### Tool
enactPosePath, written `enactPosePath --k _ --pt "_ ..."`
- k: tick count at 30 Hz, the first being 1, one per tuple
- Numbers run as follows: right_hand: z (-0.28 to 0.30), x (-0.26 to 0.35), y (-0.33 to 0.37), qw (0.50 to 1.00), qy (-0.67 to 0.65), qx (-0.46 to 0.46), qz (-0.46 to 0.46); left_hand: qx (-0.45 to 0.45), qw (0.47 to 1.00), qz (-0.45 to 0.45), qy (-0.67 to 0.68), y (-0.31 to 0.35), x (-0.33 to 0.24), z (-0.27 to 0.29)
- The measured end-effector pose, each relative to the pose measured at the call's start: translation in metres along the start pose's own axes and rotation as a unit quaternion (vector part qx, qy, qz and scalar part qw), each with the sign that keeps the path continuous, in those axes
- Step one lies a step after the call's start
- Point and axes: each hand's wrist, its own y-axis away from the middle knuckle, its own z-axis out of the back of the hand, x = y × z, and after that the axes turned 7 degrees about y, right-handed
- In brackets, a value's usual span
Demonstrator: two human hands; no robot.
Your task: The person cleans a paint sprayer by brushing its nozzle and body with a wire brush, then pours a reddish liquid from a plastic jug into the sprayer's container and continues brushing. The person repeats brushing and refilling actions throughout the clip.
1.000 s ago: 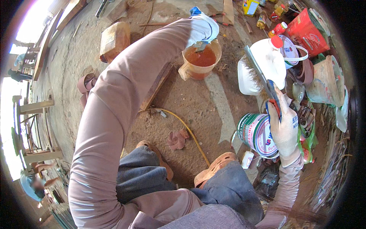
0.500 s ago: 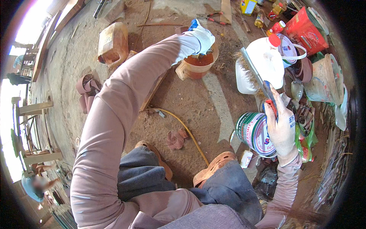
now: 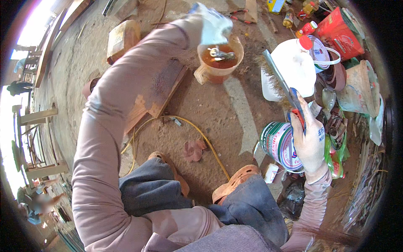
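Note:
My left hand (image 3: 215, 26), in a white and blue glove, is above the far left rim of a translucent plastic jug (image 3: 230, 69) of reddish-brown liquid. It is smeared by motion, so its fingers and anything in them cannot be made out. A shiny object (image 3: 221, 54) shows at the liquid's surface. My gloved right hand (image 3: 310, 140) is closed around the orange-red handle of a wire brush (image 3: 275, 69). The brush points up and left, its tan bristles facing left, in front of a white jug (image 3: 294, 63) with a red cap. Below lies a green and white paint can (image 3: 277, 145).
A board (image 3: 168, 90) with a dark wet patch lies partly under my left arm. A yellow hose (image 3: 201, 133) curves before my shoes. Further off are a stained jerrycan (image 3: 122, 40) and pliers (image 3: 241, 20). Buckets (image 3: 357, 90), bottles and a red container (image 3: 340, 33) crowd the right.
My left hand has moved up and slightly left off the jug, uncovering the liquid and the shiny object. The arm's shift reveals more of the board. My right hand keeps the brush nearly still.

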Motion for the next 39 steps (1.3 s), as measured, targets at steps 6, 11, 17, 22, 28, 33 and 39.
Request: enactPosePath --k 6,11,17,22,28,33,39 --pt "0.009 0.006 0.002 0.997 0.027 0.057 -0.045 -0.117 0.989 0.088 0.023 0.1 0.063 0.03" --pt "0.0 0.015 -0.006 0.998 0.026 0.049 -0.024 -0.146 0.959 0.241 0.043 0.21 0.142 -0.04" --pt "-0.016 0.019 -0.026 0.999 0.043 0.028 0.014 0.002 0.909 0.406 0.094 0.277 0.175 -0.147" --pt "-0.025 0.036 -0.061 0.993 0.099 0.042 0.053 0.057 0.88 0.444 0.16 0.267 0.179 -0.16" --pt "-0.038 0.038 -0.066 0.996 0.076 0.04 0.039 0.111 0.822 0.498 0.252 0.28 0.208 -0.191" --pt "-0.048 0.021 -0.06 0.996 0.064 0.062 0.013 0.052 0.813 0.471 0.338 0.269 0.196 -0.24" --pt "-0.05 0.027 -0.063 0.997 0.054 0.061 0.006 -0.079 0.794 0.49 0.35 0.252 0.169 -0.272"
